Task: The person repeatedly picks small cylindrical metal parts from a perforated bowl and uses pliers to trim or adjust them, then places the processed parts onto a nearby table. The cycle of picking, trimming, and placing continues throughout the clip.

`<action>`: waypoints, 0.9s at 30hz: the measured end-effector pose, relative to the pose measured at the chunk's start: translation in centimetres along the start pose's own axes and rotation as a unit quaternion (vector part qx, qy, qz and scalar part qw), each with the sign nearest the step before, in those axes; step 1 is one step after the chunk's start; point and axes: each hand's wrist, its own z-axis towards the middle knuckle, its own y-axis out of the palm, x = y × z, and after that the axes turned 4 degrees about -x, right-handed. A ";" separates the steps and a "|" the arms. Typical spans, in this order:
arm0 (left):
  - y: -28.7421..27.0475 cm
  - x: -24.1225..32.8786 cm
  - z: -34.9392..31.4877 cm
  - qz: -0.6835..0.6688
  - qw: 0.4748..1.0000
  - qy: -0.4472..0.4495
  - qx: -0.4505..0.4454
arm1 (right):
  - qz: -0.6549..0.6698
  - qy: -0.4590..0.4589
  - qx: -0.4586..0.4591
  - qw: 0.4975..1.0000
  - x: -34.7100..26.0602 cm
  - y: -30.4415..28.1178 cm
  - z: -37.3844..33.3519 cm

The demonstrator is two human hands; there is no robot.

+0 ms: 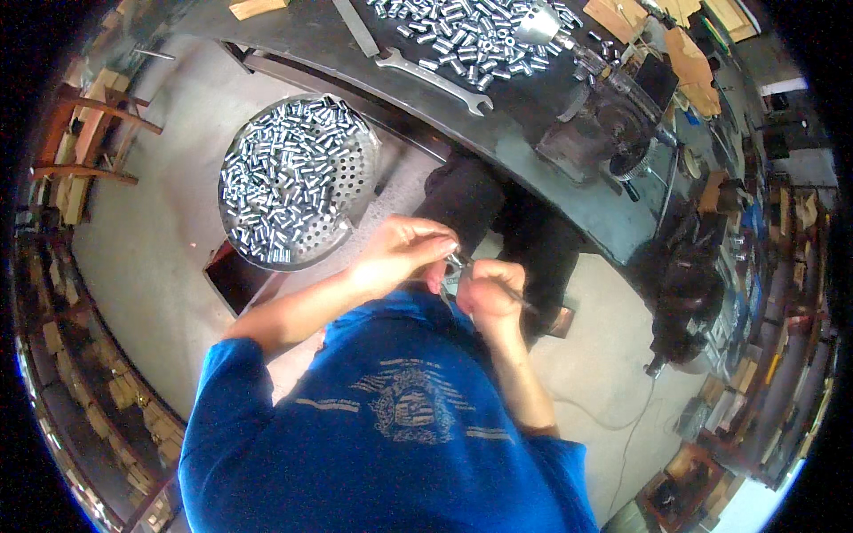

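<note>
My left hand (400,253) pinches a small shiny metal sleeve (455,259) between thumb and fingers, in front of my waist. Close beside it, my right hand (494,291) is closed around a thin dark rod-like tool (515,296). The tool's near end meets the sleeve or lies right by it; my fingers hide the exact contact. To the left of my hands stands a round perforated metal pan (355,182), mostly covered with loose metal sleeves (275,169) of the same look.
A dark metal bench (511,129) runs across the top right. On it lie a pile of metal sleeves (471,40), an open-ended wrench (435,78), a flat metal bar (357,28) and a drill-like machine (613,115). Wooden pieces fill shelves (98,391) at the left.
</note>
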 end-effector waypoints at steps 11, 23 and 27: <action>-0.9 0.6 0.7 0.073 0.991 0.104 0.044 | -0.029 -0.081 0.026 0.996 1.3 -0.6 -0.3; 2.8 0.0 2.7 -0.263 0.962 0.066 -0.010 | 0.129 -0.055 0.039 0.989 1.7 0.0 0.2; 2.9 -0.2 2.9 -0.315 0.947 0.053 -0.030 | 0.167 0.007 0.025 0.986 1.2 -0.2 0.2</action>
